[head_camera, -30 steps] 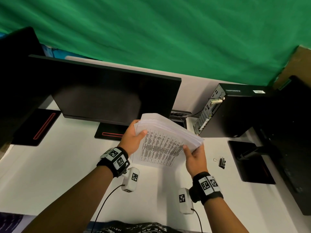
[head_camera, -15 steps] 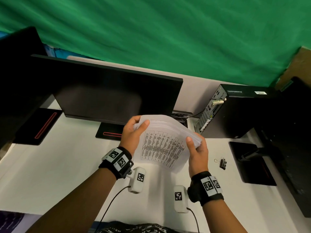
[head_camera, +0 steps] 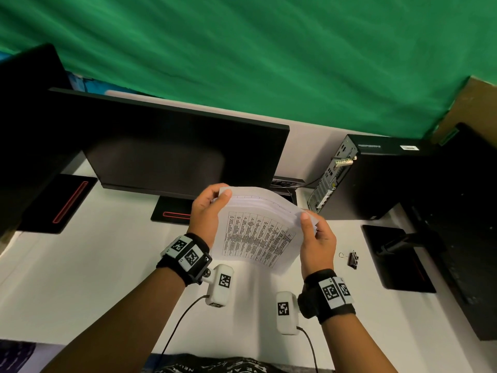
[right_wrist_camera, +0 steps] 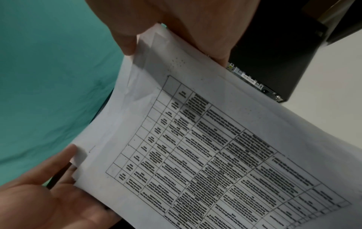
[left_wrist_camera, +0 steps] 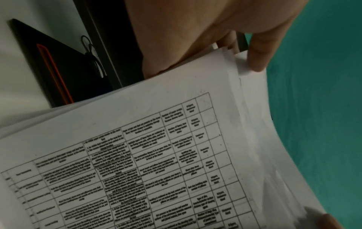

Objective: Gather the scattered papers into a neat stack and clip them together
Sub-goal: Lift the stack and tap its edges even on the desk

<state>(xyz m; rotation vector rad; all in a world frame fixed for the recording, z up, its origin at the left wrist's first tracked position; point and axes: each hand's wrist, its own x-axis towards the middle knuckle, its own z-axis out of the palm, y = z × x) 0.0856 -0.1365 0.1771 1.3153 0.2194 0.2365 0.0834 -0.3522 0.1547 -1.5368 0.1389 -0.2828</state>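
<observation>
A sheaf of white papers [head_camera: 258,232] with a printed table on the top sheet is held upright above the white desk [head_camera: 80,278], its upper edges uneven. My left hand [head_camera: 207,208] grips the sheaf's upper left corner, thumb on the front. My right hand [head_camera: 316,235] grips the right edge, thumb on the front. In the left wrist view the papers [left_wrist_camera: 156,155] fill the frame and the thumb [left_wrist_camera: 260,51] presses the corner. In the right wrist view the papers [right_wrist_camera: 215,147] are pinched at the top by the right thumb [right_wrist_camera: 125,41]. A black binder clip [head_camera: 352,259] lies on the desk right of my right hand.
A black monitor [head_camera: 172,154] stands just behind the papers, its base [head_camera: 172,214] under my left hand. A black computer case [head_camera: 371,179] sits at the back right. Another monitor base [head_camera: 398,259] lies right of the clip. A second dark monitor [head_camera: 24,125] stands at the left.
Both hands have drawn closer together and the sheaf has turned more upright, its sheets shifting toward alignment. The left thumb moved up to the top corner.
</observation>
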